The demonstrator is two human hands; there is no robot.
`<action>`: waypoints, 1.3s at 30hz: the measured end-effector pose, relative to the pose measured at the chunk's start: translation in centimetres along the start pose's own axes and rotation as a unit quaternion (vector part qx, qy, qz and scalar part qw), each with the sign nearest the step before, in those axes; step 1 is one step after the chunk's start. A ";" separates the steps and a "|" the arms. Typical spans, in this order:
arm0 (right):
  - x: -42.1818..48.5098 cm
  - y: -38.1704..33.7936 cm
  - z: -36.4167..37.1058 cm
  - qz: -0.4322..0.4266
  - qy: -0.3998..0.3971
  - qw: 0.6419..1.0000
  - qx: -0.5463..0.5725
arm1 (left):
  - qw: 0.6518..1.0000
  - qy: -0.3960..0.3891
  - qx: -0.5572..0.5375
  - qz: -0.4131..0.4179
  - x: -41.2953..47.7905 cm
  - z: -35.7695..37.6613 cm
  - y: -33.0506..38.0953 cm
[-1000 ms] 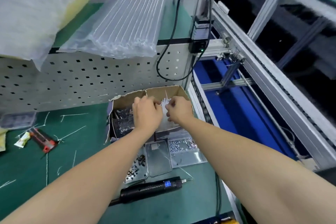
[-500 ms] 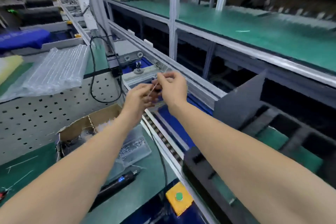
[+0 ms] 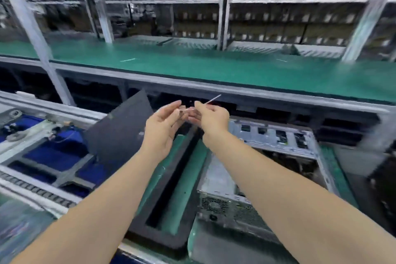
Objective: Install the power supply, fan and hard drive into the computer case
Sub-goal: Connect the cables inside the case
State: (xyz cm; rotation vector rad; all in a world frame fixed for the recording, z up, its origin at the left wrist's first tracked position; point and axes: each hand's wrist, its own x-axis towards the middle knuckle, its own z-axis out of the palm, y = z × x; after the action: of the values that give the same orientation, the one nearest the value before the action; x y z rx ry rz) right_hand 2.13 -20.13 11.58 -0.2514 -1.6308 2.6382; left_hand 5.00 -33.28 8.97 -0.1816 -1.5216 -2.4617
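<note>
My right hand pinches a thin white cable tie that slants up to the right from its fingertips. My left hand is raised beside it, fingers fairly straight, its tips close to the tie's lower end; whether they touch it is blurred. Both hands hover above the open grey metal computer case, which lies on its side at the right. A silver power supply with a vent grille sits in the case's near end. Fan and hard drive cannot be made out.
A black foam tray with a long slot lies left of the case. A dark flat panel leans behind my left hand. The conveyor frame with blue floor runs at the left. A green-topped shelf crosses behind.
My view has swung right, from the cardboard box of ties on the bench to the computer case. Both hands rose from the box and carried the cable tie over the case.
</note>
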 end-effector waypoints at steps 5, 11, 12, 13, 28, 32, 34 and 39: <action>-0.5 -2.3 -11.8 0.041 0.128 0.989 0.067 | 0.980 -0.133 0.150 -0.011 -2.0 8.7 -6.5; -1.9 -2.7 -19.0 0.034 0.191 0.973 0.129 | 0.982 -0.115 0.139 -0.063 -2.6 14.4 -12.5; -2.1 -2.6 -19.7 0.028 0.193 0.970 0.145 | 0.984 -0.112 0.111 -0.084 -2.6 15.1 -13.1; -2.2 -2.6 -20.3 0.025 0.199 0.966 0.161 | 0.985 -0.112 0.091 -0.100 -2.5 15.8 -13.6; -0.4 0.5 -23.1 0.099 0.342 0.925 0.134 | 0.964 -0.130 0.045 -0.228 -1.6 16.5 -19.1; -0.5 1.1 -24.5 0.112 0.337 0.931 0.086 | 0.956 -0.143 0.130 -0.223 -1.9 16.8 -19.8; -0.6 1.4 -25.2 0.113 0.332 0.934 0.068 | 0.952 -0.140 0.186 -0.199 -2.1 16.8 -20.0; -1.1 1.8 -26.8 0.169 0.332 0.928 0.016 | 0.936 -0.117 0.303 -0.135 -1.9 16.7 -20.4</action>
State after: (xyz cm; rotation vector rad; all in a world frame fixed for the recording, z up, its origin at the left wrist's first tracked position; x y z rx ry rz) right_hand 7.38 2.68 -1.60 -1.3580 -1.3878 2.3529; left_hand 0.99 -9.33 -1.57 -0.1608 -2.4725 -2.0685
